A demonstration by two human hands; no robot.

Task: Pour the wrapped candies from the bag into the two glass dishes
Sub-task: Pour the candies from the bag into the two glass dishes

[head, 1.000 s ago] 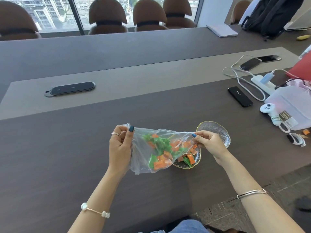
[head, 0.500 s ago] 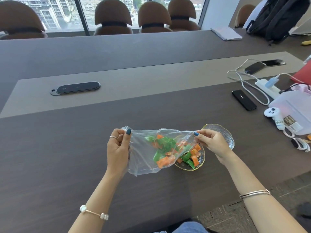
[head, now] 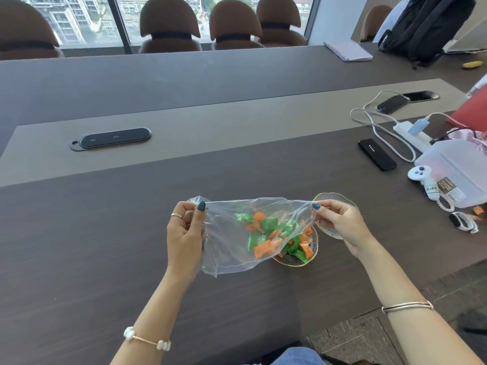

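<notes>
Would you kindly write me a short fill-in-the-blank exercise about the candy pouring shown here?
1. Both hands, left and right, hold the clear plastic ____.
2. The wrapped candies are orange and ____.
3. Candies already lie in the ____ gold-rimmed glass dish.
4. The farther gold-rimmed glass dish sits behind the ____ hand.

Missing words: bag; green; nearer; right

An office meeting room is shown, probably on an upper floor. A long dark conference table (head: 105, 246) fills the view, with a flush power panel (head: 113, 138) set into its paler centre strip. Beyond the table's far edge, brown high-backed chairs (head: 170, 25) are lined up against a window (head: 87, 17) through which tall buildings are seen. At the table's right end, a phone (head: 391, 104) on a cable and a black backpack (head: 427, 25) are seen.
</notes>
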